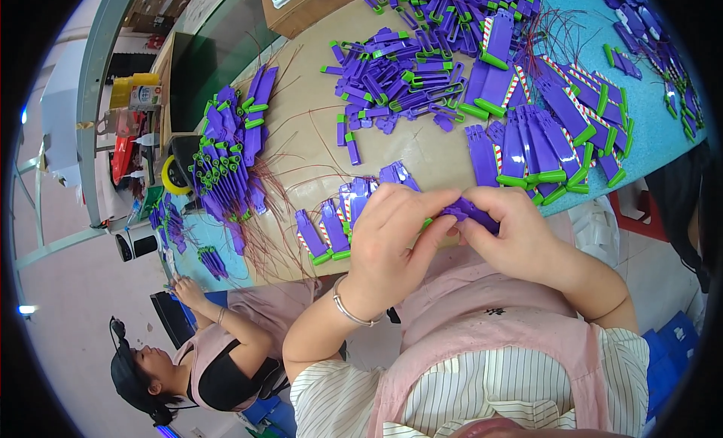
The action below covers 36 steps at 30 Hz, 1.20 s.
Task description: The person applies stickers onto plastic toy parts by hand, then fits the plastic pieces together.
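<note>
At the lower left of the frame a co-worker (203, 363) sits beside the worktop (429, 155), one hand raised to its edge. Above, at the left middle, a heap of purple pieces with green ends (230, 155) lies among thin red wires (275, 189). Just left of centre, a few flat purple pieces with striped edges (331, 227) rest on the tan surface, close beside the left hand (392, 246). That hand, with a bracelet (348, 310) at the wrist, is curled, thumb and fingertips pinching the left end of a small purple part (471, 210). The part sits at the centre of the frame, between both hands and over the near edge of the worktop. The right hand (516, 231) is closed on its right end. In the upper right, a fanned row of longer purple pieces (542, 140) spreads toward the blue mat (655, 91).
</note>
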### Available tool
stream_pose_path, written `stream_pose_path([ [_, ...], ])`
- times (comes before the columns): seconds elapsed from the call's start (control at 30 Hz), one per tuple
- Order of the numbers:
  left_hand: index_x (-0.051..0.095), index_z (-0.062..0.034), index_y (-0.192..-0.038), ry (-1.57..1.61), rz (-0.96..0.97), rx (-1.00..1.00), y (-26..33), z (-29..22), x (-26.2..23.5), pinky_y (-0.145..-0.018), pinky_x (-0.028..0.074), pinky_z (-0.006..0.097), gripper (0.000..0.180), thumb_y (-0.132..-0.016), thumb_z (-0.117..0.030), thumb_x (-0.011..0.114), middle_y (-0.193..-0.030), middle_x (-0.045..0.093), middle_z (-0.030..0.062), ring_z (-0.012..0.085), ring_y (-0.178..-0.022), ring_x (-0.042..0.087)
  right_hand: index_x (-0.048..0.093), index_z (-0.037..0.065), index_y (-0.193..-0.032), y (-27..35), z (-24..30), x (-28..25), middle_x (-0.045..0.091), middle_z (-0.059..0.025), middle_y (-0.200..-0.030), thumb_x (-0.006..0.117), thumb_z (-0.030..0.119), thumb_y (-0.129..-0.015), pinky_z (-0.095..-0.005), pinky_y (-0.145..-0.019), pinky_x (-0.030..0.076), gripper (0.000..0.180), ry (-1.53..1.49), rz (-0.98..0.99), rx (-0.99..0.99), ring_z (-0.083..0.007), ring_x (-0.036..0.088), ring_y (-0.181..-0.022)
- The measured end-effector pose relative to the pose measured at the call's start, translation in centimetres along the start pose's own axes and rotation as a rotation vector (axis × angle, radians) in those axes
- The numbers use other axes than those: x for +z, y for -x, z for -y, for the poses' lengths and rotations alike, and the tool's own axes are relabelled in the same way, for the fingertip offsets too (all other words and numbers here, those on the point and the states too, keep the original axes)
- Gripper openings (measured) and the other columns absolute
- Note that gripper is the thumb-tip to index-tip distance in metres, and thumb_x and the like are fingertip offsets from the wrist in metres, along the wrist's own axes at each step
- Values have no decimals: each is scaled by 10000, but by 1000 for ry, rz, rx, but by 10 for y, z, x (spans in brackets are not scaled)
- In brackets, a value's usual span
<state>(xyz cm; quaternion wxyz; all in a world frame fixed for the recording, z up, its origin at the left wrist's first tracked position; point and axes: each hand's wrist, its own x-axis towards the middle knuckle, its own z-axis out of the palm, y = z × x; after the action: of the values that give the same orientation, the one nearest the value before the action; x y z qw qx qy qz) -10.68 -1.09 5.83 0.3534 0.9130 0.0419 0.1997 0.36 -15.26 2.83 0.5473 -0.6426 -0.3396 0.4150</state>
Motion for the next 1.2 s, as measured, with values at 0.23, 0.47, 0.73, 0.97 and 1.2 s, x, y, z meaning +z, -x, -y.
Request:
stream_pose_path([
  [0.23,632,-23,-969,-91,-62,-169,1,-5,12,-679,432,307,250,-731,11,700,-842,624,95,214,-750,570,549,6,-716,3,-3,1,549,-159,-602,618,118,-779,-413,-501,422,147,270,-104,-206,-342,579,-569],
  [0.47,597,-11,-873,273,84,-291,10,4,16,-698,445,333,138,-805,-97,681,-808,615,116,273,-744,576,548,26,-699,9,-7,-2,540,-131,-577,628,128,-773,-419,-465,405,149,293,-112,-268,-325,559,-523],
  [0.73,637,-14,-938,-209,-217,-178,11,-9,-17,-662,436,352,140,-806,27,612,-795,611,108,269,-718,564,606,5,-975,13,17,-28,557,-157,-909,639,131,-818,-336,-663,447,205,184,-109,-261,-297,562,-801],
  [0.97,618,-39,-851,-608,-133,-434,41,65,-54,-725,421,408,47,-836,-72,589,-837,617,118,310,-792,562,566,15,-1169,32,12,-78,505,-170,-1028,642,1,-784,-398,-785,444,393,1006,-432,-11,-353,542,-903],
  [1.2,562,-43,-812,-594,-186,-367,2,77,-30,-680,435,407,209,-725,-143,724,-825,553,127,317,-794,528,493,25,-1257,22,5,-74,502,-140,-1119,665,-110,-700,-315,-704,464,598,804,-400,41,-232,520,-789],
])
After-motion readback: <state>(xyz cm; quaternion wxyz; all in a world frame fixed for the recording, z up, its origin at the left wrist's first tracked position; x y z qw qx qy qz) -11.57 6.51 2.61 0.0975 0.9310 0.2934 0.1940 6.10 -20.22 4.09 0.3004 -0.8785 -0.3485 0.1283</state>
